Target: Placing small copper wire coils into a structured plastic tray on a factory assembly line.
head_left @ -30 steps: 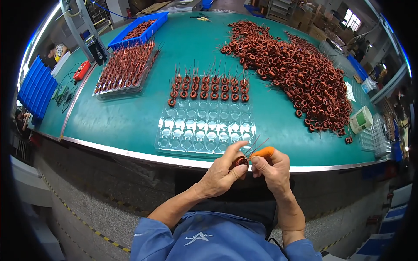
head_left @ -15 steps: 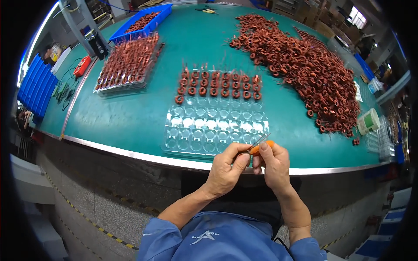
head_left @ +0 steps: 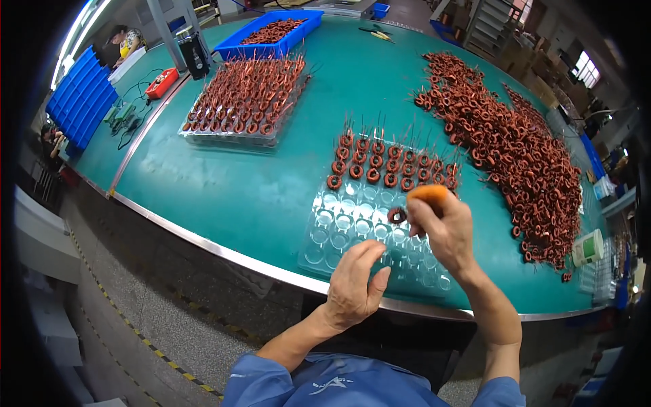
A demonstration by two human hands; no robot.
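Pinching a red-brown coil (head_left: 392, 216) in the right hand (head_left: 444, 222), just left of its fingertips above a clear tray (head_left: 339, 239), and holding the left hand (head_left: 354, 283) loosely open over the tray's near edge.

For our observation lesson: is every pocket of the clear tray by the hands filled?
No; the back rows of the clear tray hold reddish coils, but the front pockets hold none.

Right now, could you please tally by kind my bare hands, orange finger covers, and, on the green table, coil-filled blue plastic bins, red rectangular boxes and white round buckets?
Left bare hand and right bare hand: 2
Orange finger cover: 1
Coil-filled blue plastic bin: 1
Red rectangular box: 1
White round bucket: 1
Total: 6
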